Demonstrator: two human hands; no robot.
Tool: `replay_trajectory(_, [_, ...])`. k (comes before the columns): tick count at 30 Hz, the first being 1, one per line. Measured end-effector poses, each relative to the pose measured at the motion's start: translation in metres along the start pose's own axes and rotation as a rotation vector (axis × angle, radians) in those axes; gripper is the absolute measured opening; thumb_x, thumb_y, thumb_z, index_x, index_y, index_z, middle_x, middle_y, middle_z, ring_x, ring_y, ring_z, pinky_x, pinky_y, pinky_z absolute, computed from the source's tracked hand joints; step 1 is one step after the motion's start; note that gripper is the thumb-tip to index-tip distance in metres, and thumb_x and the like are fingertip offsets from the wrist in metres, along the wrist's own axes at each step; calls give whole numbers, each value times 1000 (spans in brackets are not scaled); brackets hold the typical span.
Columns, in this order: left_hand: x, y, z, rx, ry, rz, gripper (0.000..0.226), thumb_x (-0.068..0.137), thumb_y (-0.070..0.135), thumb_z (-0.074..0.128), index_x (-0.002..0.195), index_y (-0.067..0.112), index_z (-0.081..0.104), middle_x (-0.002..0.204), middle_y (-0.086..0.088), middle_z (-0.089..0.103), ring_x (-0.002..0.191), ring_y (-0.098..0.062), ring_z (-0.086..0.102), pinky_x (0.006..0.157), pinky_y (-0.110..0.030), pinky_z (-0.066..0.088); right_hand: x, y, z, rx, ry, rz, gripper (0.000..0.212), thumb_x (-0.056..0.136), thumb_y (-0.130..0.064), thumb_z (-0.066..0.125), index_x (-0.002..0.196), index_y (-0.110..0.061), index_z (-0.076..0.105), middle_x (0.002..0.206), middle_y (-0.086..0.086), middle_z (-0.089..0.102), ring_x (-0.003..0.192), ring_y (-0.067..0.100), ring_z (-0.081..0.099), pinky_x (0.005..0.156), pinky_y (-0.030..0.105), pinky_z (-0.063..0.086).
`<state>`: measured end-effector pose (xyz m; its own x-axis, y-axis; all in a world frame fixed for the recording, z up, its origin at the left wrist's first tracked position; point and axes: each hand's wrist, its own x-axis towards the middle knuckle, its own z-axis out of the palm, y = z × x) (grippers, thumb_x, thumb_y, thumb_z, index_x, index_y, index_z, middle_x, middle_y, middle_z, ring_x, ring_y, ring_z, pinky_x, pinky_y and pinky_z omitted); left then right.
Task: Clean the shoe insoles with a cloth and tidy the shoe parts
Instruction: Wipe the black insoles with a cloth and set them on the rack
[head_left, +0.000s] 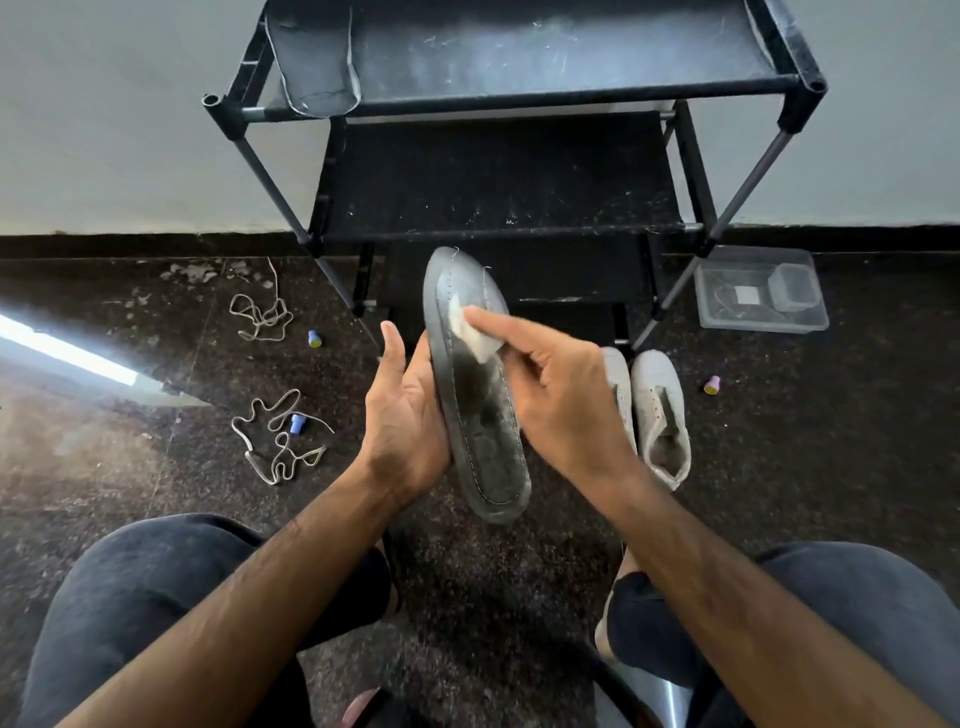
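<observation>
Resting lengthwise in the left hand (402, 415): one dark grey insole (475, 384), long and flat, rounded at toe and heel, with a pale stitch line along its edge and a fuzzy, scuffed middle. Left fingers lie behind the insole and support it from below, thumb straight up beside its left edge. The right hand (561, 395) has its fingers curled round a small white cloth (475, 332), soft and crumpled, pressed on the insole's upper half.

Just right of the hands, on the floor: a pair of pale fabric shoes (660, 415), unlaced, side by side, eyelets showing, linings fuzzy.

Left of the hands, on the floor: two loose off-white laces, one (260, 317) farther off, one (278, 441) nearer, both in tangled loops. Small plastic caps lie about: a blue-and-yellow one (314, 339), a blue one (297, 423) on the nearer lace, a pink-and-yellow one (711, 384) at right.

Behind: a black shoe rack (509, 171), metal tubes with dusty, scratched fabric shelves; a second dark insole (317, 67) hangs over the top shelf's left front edge. A clear plastic tub (758, 296) with a small lidded box inside sits by the rack's right leg.

Floor (493, 582): dark speckled stone, dusty, with a bright streak of light at left. Wall (119, 114): plain pale grey above a dark skirting. Dark trousers cover both knees at the bottom.
</observation>
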<state>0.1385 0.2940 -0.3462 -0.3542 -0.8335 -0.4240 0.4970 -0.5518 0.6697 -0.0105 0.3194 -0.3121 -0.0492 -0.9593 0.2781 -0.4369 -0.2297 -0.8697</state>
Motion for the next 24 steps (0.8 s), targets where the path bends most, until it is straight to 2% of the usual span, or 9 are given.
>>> replay_trajectory(3, [-1, -2, -1, 14, 33, -49, 86, 97, 75, 22, 140, 7, 52, 145, -25, 54, 137, -35, 51, 119, -51, 34, -10, 8, 23, -305, -165, -207, 47, 92, 8, 57, 136, -7, 61, 142, 9, 60, 135, 16, 53, 114, 32, 42])
replay_trajectory(6, [-2, 1, -6, -38, 17, -94, 85, 93, 79, 31, 141, 10, 46, 156, -35, 33, 142, -46, 41, 122, -56, 28, -19, 14, 33, -378, -260, -213, 50, 90, 6, 52, 137, -6, 60, 144, 10, 57, 138, 18, 51, 115, 36, 42])
replay_trajectory(9, [2, 4, -12, -81, 22, -68, 81, 94, 76, 31, 152, 21, 39, 143, -30, 52, 133, -47, 52, 119, -58, 33, -21, 5, 29, -327, -358, -219, 48, 90, 3, 52, 135, -7, 63, 142, 8, 59, 137, 14, 52, 115, 32, 41])
replay_trajectory(11, [6, 6, -14, -74, 49, -57, 75, 96, 74, 28, 155, 28, 36, 117, -21, 64, 121, -43, 63, 119, -60, 30, -21, 3, 26, -299, -381, -223, 44, 89, 3, 58, 131, -10, 66, 137, 5, 64, 133, 13, 56, 113, 31, 44])
replay_trajectory(14, [6, 6, -18, -86, 49, -60, 72, 97, 73, 27, 154, 30, 37, 149, -17, 52, 133, -48, 51, 119, -59, 31, -26, -4, 18, -169, -443, -115, 37, 93, -4, 56, 123, -18, 72, 125, -1, 72, 113, 6, 68, 97, 27, 55])
replay_trajectory(16, [4, 7, -16, -75, 49, -64, 68, 101, 67, 28, 151, 24, 43, 151, -17, 50, 136, -46, 50, 117, -57, 34, -24, -4, 9, 8, -498, 70, 36, 94, 1, 55, 117, -18, 76, 116, -1, 75, 89, 3, 72, 79, 19, 57])
replay_trajectory(18, [4, 10, -9, -62, 65, -59, 60, 103, 57, 37, 148, 18, 47, 149, -23, 51, 136, -44, 50, 115, -56, 39, -18, -5, 1, 285, -532, 250, 39, 91, 8, 53, 112, -13, 77, 107, 5, 77, 87, 21, 73, 79, 35, 62])
replay_trajectory(22, [3, 11, -4, -70, 101, -14, 67, 95, 36, 63, 153, 13, 39, 147, -24, 52, 132, -38, 55, 103, -53, 51, -5, 0, -14, 705, -261, 411, 39, 91, 16, 48, 110, -6, 75, 104, 8, 77, 94, 16, 72, 77, 24, 59])
replay_trajectory(24, [3, 10, -3, -79, 81, 10, 48, 103, 29, 52, 148, 14, 46, 137, -16, 63, 119, -32, 64, 90, -47, 59, -3, 5, -14, 457, -85, 298, 37, 93, 13, 51, 115, -6, 74, 110, 4, 76, 102, 11, 71, 85, 28, 57])
